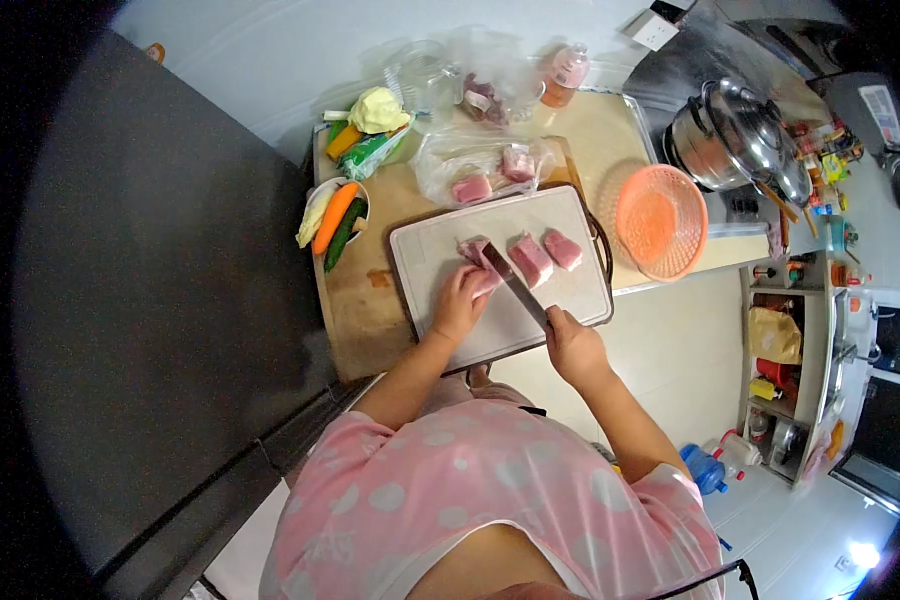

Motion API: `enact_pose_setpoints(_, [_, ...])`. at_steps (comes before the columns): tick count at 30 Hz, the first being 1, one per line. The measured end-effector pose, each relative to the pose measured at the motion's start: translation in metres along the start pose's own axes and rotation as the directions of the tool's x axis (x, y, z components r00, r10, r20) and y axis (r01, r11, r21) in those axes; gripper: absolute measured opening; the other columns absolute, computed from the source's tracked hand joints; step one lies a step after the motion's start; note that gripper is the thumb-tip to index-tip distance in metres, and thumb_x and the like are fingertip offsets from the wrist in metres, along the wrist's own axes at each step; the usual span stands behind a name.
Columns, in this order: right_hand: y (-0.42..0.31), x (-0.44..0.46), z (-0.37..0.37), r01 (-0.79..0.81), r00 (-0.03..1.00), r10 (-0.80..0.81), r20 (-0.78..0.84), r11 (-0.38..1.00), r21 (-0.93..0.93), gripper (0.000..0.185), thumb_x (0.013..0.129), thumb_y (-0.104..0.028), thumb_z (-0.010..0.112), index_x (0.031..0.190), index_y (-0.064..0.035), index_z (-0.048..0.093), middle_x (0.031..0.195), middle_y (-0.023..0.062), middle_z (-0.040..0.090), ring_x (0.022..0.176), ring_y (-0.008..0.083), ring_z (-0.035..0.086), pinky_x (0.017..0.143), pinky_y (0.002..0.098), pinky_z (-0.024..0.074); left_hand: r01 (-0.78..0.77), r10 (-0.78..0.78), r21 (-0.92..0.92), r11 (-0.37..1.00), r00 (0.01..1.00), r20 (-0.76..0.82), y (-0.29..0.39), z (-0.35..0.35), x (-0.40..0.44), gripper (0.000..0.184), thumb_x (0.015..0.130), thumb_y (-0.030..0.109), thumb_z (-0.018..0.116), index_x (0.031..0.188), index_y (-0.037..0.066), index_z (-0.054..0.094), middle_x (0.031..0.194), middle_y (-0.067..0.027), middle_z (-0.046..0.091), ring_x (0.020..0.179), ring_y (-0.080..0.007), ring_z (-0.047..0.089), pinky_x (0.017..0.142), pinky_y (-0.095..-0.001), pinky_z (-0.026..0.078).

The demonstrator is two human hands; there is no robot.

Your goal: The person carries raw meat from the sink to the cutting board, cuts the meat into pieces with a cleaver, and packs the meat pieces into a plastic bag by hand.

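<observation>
On the white cutting board lies a piece of raw meat, held down by my left hand with its fingers closed over the near end. My right hand grips the handle of a kitchen knife. The blade slants up and left, its far end against the right side of that meat. Two more chunks of meat rest on the board, to the right of the blade. Behind the board, a clear plastic bag carries two further pieces of meat.
At the left stands a white bowl with a carrot and a cucumber. A pink plastic basket sits right of the board. Beyond it, a lidded steel pot is on the stove. A bottle stands at the back.
</observation>
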State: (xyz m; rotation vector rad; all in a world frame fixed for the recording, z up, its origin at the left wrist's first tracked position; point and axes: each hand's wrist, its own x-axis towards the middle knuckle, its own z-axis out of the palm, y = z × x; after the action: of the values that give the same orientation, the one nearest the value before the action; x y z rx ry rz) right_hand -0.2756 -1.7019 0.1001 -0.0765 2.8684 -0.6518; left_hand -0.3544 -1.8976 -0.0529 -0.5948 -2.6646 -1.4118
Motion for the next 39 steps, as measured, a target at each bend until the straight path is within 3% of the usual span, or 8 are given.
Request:
enact_pose_setpoints(8, [0.003, 0.010, -0.001, 0.047, 0.996, -0.040, 0.085, 0.995, -0.084, 0.015, 0.088, -0.013, 0.051, 0.099, -0.0065, 0.045, 0.081, 0.0161, 0.059, 0.064, 0.0387, 0.060, 0.055, 0.0475, 0.0490, 0.065, -0.065, 0.002, 0.998, 0.998, 0.009, 0.002, 0.000, 0.002, 0.039, 0.071, 0.004, 0.066, 0.108, 0.009, 0.056, 0.111, -0.0130, 0.053, 0.102, -0.0355, 0.053, 0.088, -0.0435, 0.045])
enact_pose_setpoints(11, [0.005, 0.013, 0.000, 0.075, 0.988, -0.058, 0.141, 0.990, -0.118, 0.016, 0.088, -0.012, 0.046, 0.102, -0.0068, 0.042, 0.084, 0.0173, 0.058, 0.064, 0.0378, 0.061, 0.055, 0.0469, 0.0504, 0.056, -0.056, 0.027, 0.998, 0.998, -0.009, 0.002, 0.001, 0.003, 0.039, 0.070, 0.004, 0.066, 0.108, 0.009, 0.056, 0.111, -0.0130, 0.053, 0.102, -0.0354, 0.053, 0.088, -0.0430, 0.045])
enact_pose_setpoints(22, [0.010, 0.029, 0.013, 0.109, 0.966, -0.067, 0.249, 0.982, -0.157, 0.026, 0.083, -0.006, 0.046, 0.109, -0.0034, 0.042, 0.084, 0.0189, 0.059, 0.066, 0.0354, 0.063, 0.054, 0.0456, 0.0506, 0.112, -0.112, 0.016, 0.994, 0.994, 0.002, -0.003, 0.006, 0.002, 0.041, 0.066, 0.007, 0.071, 0.105, 0.007, 0.059, 0.115, -0.0157, 0.055, 0.110, -0.0379, 0.050, 0.095, -0.0457, 0.041])
enact_pose_setpoints(28, [0.017, 0.042, 0.008, 0.161, 0.945, -0.087, 0.316, 0.963, -0.215, 0.030, 0.082, -0.005, 0.047, 0.112, -0.0040, 0.042, 0.085, 0.0183, 0.059, 0.068, 0.0339, 0.064, 0.055, 0.0432, 0.0516, 0.074, -0.074, 0.019, 0.997, 0.997, -0.001, -0.008, 0.009, 0.004, 0.043, 0.065, 0.008, 0.072, 0.106, 0.008, 0.058, 0.111, -0.0162, 0.056, 0.106, -0.0373, 0.052, 0.092, -0.0453, 0.043])
enact_pose_setpoints(32, [0.018, 0.049, 0.003, 0.194, 0.928, -0.115, 0.355, 0.961, -0.197, 0.033, 0.083, -0.006, 0.046, 0.115, -0.0042, 0.041, 0.088, 0.0181, 0.059, 0.068, 0.0343, 0.064, 0.058, 0.0434, 0.0517, 0.067, -0.067, 0.005, 0.998, 0.996, -0.066, 0.000, 0.005, 0.008, 0.040, 0.063, 0.004, 0.068, 0.101, 0.008, 0.057, 0.102, -0.0112, 0.057, 0.098, -0.0336, 0.054, 0.084, -0.0424, 0.046])
enact_pose_setpoints(35, [0.024, 0.047, 0.004, 0.242, 0.951, -0.194, 0.241, 0.952, -0.188, 0.017, 0.089, -0.011, 0.045, 0.104, -0.0040, 0.040, 0.077, 0.0175, 0.059, 0.060, 0.0359, 0.060, 0.051, 0.0468, 0.0471, 0.073, -0.073, -0.004, 0.997, 0.995, -0.068, 0.000, 0.007, 0.005, 0.040, 0.063, 0.004, 0.068, 0.101, 0.009, 0.057, 0.101, -0.0115, 0.057, 0.097, -0.0337, 0.055, 0.083, -0.0425, 0.046])
enact_pose_setpoints(39, [0.022, 0.053, -0.015, 0.266, 0.942, -0.216, 0.258, 0.948, -0.176, 0.017, 0.089, -0.011, 0.047, 0.103, -0.0037, 0.040, 0.075, 0.0174, 0.059, 0.060, 0.0365, 0.060, 0.052, 0.0472, 0.0466, 0.030, -0.030, 0.000, 1.000, 0.997, -0.070, -0.007, 0.009, 0.005, 0.042, 0.061, 0.002, 0.068, 0.101, 0.009, 0.058, 0.101, -0.0115, 0.057, 0.097, -0.0340, 0.055, 0.082, -0.0430, 0.046])
